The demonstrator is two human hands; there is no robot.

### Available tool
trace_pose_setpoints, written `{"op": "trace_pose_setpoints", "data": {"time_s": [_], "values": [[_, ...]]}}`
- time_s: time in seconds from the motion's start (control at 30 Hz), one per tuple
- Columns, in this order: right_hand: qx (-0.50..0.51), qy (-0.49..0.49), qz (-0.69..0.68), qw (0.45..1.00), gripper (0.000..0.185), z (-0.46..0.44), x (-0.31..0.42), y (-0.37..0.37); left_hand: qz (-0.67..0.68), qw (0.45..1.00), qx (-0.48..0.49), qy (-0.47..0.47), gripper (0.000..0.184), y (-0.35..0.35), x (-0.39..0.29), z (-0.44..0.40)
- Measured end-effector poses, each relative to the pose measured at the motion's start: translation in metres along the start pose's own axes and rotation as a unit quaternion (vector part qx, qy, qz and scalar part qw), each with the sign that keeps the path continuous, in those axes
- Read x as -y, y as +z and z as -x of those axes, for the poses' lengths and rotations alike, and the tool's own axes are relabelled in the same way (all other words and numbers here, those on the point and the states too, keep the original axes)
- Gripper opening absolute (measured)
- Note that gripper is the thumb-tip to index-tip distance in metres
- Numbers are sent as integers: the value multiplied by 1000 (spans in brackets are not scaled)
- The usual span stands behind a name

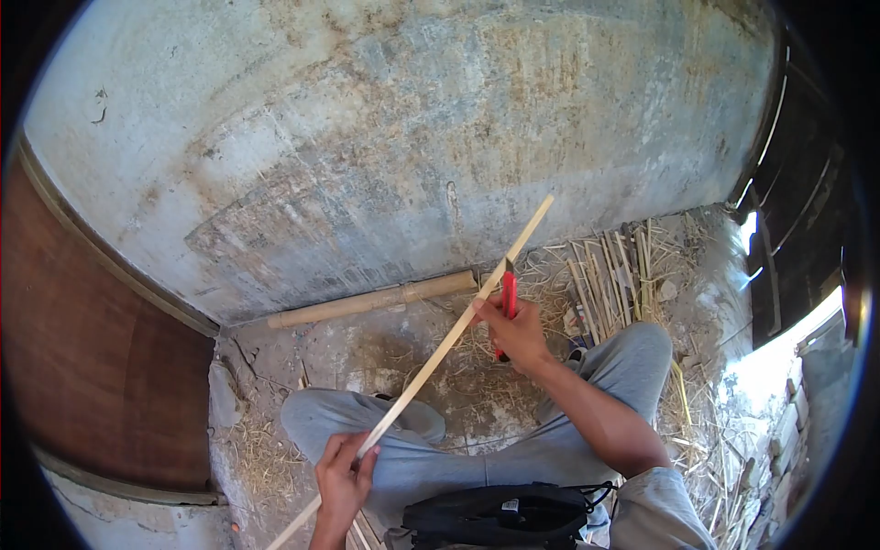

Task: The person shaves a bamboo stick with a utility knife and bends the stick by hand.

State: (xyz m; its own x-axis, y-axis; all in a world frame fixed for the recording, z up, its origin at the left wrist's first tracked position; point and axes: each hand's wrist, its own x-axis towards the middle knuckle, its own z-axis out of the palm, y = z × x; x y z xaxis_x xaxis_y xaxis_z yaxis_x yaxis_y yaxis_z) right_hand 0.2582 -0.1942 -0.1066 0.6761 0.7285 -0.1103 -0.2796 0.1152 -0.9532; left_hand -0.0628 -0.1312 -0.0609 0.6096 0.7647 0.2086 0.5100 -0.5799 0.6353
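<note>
A long pale bamboo strip (429, 368) runs slantwise from the lower left up to the right, across my lap. My left hand (344, 477) is closed around its lower part, near my knee. Higher up, my right hand (515, 332) grips a red utility knife (509, 298), its blade up against the strip. The right thumb also presses on the strip. The strip's lowest end runs out of the frame past my left hand.
A thick bamboo pole (376, 302) lies along the foot of the stained wall (440, 137). Several cut strips (610, 280) are piled at the right, among shavings. A black bag (495, 515) rests at my waist. A brown door panel (101, 339) stands at the left.
</note>
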Motion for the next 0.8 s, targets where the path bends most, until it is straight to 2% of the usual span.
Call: {"op": "trace_pose_setpoints", "data": {"time_s": [0.03,0.1,0.13,0.2,0.27,0.3,0.37,0.4,0.47,0.5,0.57,0.63,0.7,0.73,0.77,0.8], "values": [[-20,-19,-1,1000,22,-1,6,0,-1,1000,-1,-3,23,-2,-1,-9],[-36,-35,0,999,23,-1,9,0,-78,992,-27,96,25,-2,4,-29],[-64,-55,39,996,23,-2,10,-2,-77,992,-29,92,25,-3,2,-42],[-91,-75,77,990,23,-2,8,-6,-180,966,-83,168,26,-4,-2,-70],[-114,-190,109,969,21,-4,1,-11,-182,963,-74,184,25,-2,0,-93],[-112,-188,109,969,21,-3,6,-11,-183,960,-65,202,25,-2,0,-103],[-174,-373,232,881,22,-5,19,-12,-174,958,-51,222,24,-1,-4,-118],[-172,-373,232,882,22,-9,20,-15,-164,955,-37,244,22,-2,-6,-126],[-97,-431,330,834,30,-15,22,-21,-167,952,-28,254,21,-7,-17,-140],[-95,-432,330,834,30,-14,23,-21,-170,949,-17,264,21,-11,-23,-146],[-29,-246,438,864,38,-7,24,-20,-142,958,-2,247,19,-16,-32,-157],[0,-256,455,853,39,-5,25,-16,-113,966,13,231,18,-22,-39,-171],[29,-263,472,841,40,-4,21,-13,-154,972,95,148,30,-32,-42,-183],[16,-254,464,848,38,-5,17,-10,-155,972,93,148,30,-34,-51,-183],[1,-245,456,856,36,-7,14,-9,-224,944,-22,242,39,-32,-66,-179],[1,-246,454,856,36,-8,13,-8,-287,889,-137,330,48,-29,-76,-177]]}}
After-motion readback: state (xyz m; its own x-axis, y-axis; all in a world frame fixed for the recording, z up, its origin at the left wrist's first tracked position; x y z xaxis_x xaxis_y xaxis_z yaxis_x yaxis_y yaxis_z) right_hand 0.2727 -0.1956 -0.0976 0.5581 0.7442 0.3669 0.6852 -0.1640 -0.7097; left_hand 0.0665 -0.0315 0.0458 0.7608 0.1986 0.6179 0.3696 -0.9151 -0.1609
